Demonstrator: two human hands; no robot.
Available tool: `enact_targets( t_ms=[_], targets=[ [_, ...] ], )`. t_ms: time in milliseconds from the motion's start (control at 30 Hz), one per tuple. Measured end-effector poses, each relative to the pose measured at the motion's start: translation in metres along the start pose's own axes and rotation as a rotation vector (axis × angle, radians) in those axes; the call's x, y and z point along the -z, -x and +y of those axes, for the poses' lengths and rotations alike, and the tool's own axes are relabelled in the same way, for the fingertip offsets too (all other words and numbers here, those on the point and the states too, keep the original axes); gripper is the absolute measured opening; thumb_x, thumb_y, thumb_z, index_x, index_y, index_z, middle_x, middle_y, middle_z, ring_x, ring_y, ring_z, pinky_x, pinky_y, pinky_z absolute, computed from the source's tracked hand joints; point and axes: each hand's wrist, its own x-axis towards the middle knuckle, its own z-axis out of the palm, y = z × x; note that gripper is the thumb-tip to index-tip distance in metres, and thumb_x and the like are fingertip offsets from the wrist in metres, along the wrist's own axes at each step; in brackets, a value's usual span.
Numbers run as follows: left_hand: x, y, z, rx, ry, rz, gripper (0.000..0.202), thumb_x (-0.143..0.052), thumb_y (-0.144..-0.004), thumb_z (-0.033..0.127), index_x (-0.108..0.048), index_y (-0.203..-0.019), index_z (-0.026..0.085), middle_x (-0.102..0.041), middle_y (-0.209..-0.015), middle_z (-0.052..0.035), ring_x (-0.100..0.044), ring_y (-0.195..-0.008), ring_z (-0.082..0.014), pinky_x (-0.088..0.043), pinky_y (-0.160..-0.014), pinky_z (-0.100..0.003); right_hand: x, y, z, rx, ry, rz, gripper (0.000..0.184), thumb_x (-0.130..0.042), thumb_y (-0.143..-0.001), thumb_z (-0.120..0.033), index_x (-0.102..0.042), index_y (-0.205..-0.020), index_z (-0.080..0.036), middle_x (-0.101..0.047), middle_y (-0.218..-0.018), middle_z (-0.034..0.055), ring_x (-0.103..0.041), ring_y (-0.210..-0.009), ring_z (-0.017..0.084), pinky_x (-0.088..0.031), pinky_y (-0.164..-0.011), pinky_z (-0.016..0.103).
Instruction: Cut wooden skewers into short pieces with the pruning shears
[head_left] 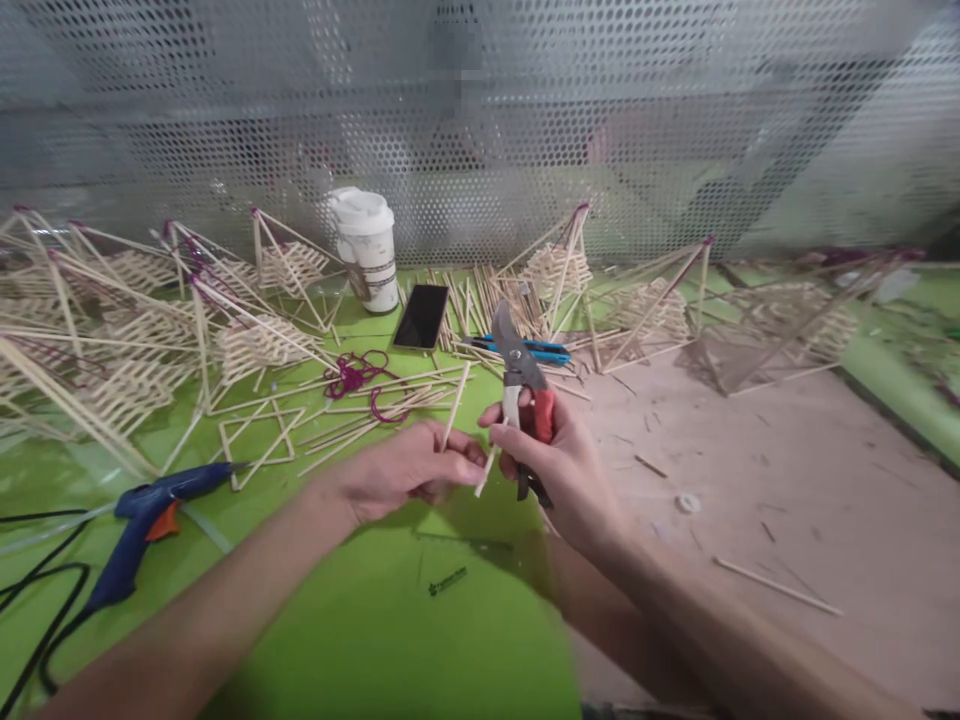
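Note:
In the middle of the view my left hand (416,465) is closed on a thin wooden stick (456,405), which points up and away from the fingers. My right hand (559,465) is wrapped round pruning shears (516,355) with a red grip, blades pointing up. A short piece of stick (487,472) shows between the two hands, by the right thumb; which hand bears it I cannot tell. Just beyond the shears lies a blue utility knife (544,350). Loose sticks (375,418) and a tangle of purple yarn (354,375) lie beyond my left hand.
Several stick structures (262,340) tied with purple yarn stand at left and along the back. A blue glue gun (142,530) with a black cable lies at left. A white lidded cup (367,250) and a phone (421,318) stand near the perforated metal screen (480,130).

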Motion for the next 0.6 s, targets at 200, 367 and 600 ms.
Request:
enact_targets(
  t_ms=[200, 367, 600],
  targets=[
    [-0.019, 0.013, -0.008, 0.026, 0.116, -0.054, 0.031, -0.078, -0.091, 0.045, -0.065, -0.096, 0.017, -0.033, -0.059, 0.0121, -0.02, -0.051, -0.0073, -0.02, -0.053, -0.026, 0.003, -0.003, -0.003, 0.019, -0.05, -0.098, 0.026, -0.083, -0.086, -0.024, -0.058, -0.092, -0.022, -0.071, -0.084, -0.0033, -0.063, -0.06, 0.01, -0.054, -0.053, 0.023],
    [-0.028, 0.02, -0.016, 0.047, 0.202, -0.09, 0.039, -0.062, -0.102, 0.053, -0.072, -0.096, 0.016, -0.029, -0.055, 0.0109, -0.019, -0.048, -0.0081, -0.019, -0.05, -0.027, 0.004, -0.005, -0.005, 0.012, -0.056, -0.038, 0.032, -0.088, -0.081, -0.023, -0.059, -0.094, -0.021, -0.074, -0.088, -0.0021, -0.069, -0.067, 0.01, -0.061, -0.065, 0.024],
    [-0.028, 0.023, -0.023, -0.003, 0.329, -0.122, 0.04, -0.058, -0.104, 0.048, -0.072, -0.087, 0.015, -0.028, -0.049, 0.0102, -0.02, -0.044, -0.0079, -0.019, -0.047, -0.026, 0.004, -0.004, -0.001, -0.058, -0.119, -0.076, 0.028, -0.089, -0.081, -0.025, -0.065, -0.095, -0.02, -0.077, -0.095, -0.0001, -0.072, -0.075, 0.011, -0.064, -0.075, 0.025]
  ],
)
